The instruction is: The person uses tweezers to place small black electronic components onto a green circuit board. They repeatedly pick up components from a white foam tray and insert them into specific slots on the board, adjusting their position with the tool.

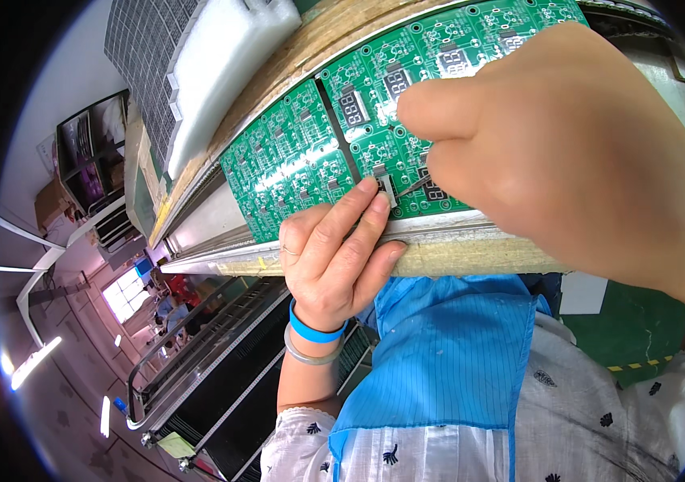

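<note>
Centre frame: left hand (334,257) presses two extended fingers on the small display part (386,189); right hand (567,153) pinches tweezers (416,185) just beside, over green circuit boards (302,153).

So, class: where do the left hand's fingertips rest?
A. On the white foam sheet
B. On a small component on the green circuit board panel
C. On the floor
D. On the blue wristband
B: the left hand reaches over the wooden edge, fingertips touching a small component on the green circuit board panel.

hands: 2, mine — left hand (334,249), right hand (567,153)
green circuit panels (294,153): 2 visible
wrist bands (314,337): 2
foam sheets (222,64): 1 stack
</note>
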The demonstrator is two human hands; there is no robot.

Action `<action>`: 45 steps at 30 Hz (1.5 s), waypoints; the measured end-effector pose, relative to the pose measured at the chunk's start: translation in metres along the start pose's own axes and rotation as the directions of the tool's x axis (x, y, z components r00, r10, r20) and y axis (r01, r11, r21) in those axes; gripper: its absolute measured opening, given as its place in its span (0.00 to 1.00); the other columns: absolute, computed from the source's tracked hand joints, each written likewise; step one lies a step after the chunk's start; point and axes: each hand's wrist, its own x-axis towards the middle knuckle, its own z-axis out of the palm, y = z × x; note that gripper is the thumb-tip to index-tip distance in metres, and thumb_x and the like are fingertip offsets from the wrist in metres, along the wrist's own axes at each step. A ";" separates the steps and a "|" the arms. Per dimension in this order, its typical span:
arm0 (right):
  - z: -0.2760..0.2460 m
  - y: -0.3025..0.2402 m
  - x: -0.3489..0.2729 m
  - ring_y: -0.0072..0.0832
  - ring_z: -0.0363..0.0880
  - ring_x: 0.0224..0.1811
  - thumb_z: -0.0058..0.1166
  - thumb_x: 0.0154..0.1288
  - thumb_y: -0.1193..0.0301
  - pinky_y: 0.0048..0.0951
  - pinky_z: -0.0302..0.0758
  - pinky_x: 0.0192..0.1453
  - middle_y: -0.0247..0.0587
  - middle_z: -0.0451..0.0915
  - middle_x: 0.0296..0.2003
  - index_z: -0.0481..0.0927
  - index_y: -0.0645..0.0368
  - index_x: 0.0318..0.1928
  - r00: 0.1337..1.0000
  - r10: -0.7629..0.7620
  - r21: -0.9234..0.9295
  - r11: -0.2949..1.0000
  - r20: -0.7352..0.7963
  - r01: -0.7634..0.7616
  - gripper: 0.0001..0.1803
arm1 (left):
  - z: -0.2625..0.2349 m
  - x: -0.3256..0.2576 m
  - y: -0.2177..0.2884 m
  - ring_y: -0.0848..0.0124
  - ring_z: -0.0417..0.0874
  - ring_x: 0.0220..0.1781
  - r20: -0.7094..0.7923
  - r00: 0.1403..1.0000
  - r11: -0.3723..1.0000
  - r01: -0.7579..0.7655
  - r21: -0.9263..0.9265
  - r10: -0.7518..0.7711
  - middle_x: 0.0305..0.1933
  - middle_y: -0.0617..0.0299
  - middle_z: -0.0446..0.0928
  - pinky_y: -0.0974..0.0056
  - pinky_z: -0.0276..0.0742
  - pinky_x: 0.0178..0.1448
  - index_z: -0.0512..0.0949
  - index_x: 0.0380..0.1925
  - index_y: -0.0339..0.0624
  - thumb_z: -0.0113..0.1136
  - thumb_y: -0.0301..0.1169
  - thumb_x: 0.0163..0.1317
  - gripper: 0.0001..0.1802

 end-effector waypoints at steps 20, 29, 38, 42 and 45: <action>-0.001 -0.013 0.003 0.31 0.75 0.23 0.58 0.46 0.65 0.38 0.67 0.26 0.35 0.72 0.28 0.73 0.57 0.17 0.997 0.051 -0.036 0.998 0.066 -0.049 0.11 | 0.000 0.005 0.000 0.63 0.82 0.49 0.002 0.999 0.999 -0.033 0.003 0.033 0.58 0.54 0.85 0.60 0.74 0.54 0.87 0.50 0.39 0.74 0.39 0.57 0.23; 0.003 -0.012 0.003 0.30 0.73 0.23 0.59 0.45 0.65 0.37 0.66 0.24 0.33 0.71 0.27 0.73 0.56 0.17 0.999 0.017 -0.035 0.999 0.032 -0.015 0.11 | 0.000 0.006 -0.002 0.62 0.85 0.52 0.015 0.999 0.999 -0.034 -0.015 0.035 0.59 0.52 0.85 0.59 0.74 0.57 0.86 0.50 0.38 0.73 0.37 0.57 0.22; -0.003 -0.016 0.002 0.28 0.74 0.24 0.59 0.46 0.65 0.35 0.67 0.25 0.33 0.70 0.27 0.74 0.55 0.18 0.999 -0.013 -0.103 0.995 0.047 0.018 0.10 | 0.001 0.006 -0.002 0.61 0.85 0.51 0.007 0.999 0.999 -0.042 -0.003 0.042 0.59 0.52 0.85 0.59 0.76 0.57 0.87 0.50 0.38 0.74 0.35 0.55 0.23; -0.002 -0.017 0.004 0.29 0.74 0.25 0.59 0.46 0.65 0.36 0.68 0.27 0.33 0.70 0.28 0.73 0.55 0.18 0.999 0.037 -0.012 0.999 -0.022 -0.037 0.10 | 0.003 0.005 -0.002 0.61 0.84 0.51 -0.011 0.999 0.999 -0.047 -0.005 0.047 0.59 0.52 0.85 0.59 0.76 0.56 0.86 0.51 0.38 0.74 0.35 0.55 0.23; -0.002 -0.013 0.004 0.30 0.74 0.25 0.60 0.48 0.66 0.37 0.68 0.28 0.32 0.69 0.27 0.73 0.55 0.19 1.000 -0.007 -0.096 0.995 0.020 0.009 0.10 | 0.003 0.004 -0.002 0.61 0.84 0.50 -0.014 0.999 0.999 -0.048 -0.006 0.048 0.60 0.52 0.85 0.59 0.76 0.56 0.87 0.51 0.38 0.74 0.35 0.54 0.23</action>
